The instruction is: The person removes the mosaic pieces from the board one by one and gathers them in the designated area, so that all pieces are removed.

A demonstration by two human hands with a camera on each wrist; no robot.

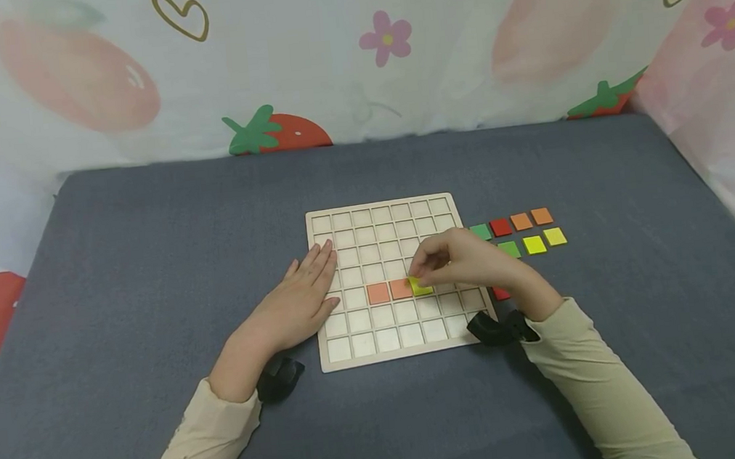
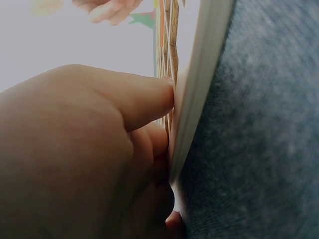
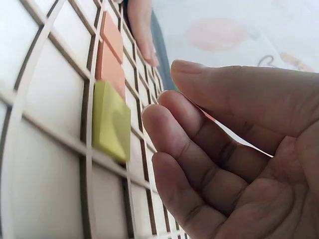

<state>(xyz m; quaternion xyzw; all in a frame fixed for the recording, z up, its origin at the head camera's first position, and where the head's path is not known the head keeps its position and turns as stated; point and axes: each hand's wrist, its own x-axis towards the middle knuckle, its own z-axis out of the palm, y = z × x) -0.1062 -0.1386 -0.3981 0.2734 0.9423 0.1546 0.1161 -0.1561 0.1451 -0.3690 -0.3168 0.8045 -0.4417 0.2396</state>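
Note:
A pale wooden grid board [image 1: 379,358] lies on the dark cloth. My left hand [image 1: 301,293] rests on its left border with fingers stretched out; in the left wrist view, the thumb [image 2: 149,97] touches the board's edge. Two salmon-orange square tiles [image 1: 378,293] sit side by side in neighbouring cells. To their right, a yellow tile [image 3: 110,122] lies on the grid, looking slightly raised and askew over its cell. Beside this yellow tile is my right hand [image 1: 465,257], its fingers loosely bent. The right wrist view shows a gap between those fingertips and the tile.
Right of the board lie loose tiles in rows: a red tile [image 1: 501,227], an orange tile [image 1: 541,216], a yellow tile [image 1: 534,245] and several others. Another red tile [image 1: 501,293] is partly hidden by the right wrist. A patterned curtain [image 1: 326,58] hangs behind the table.

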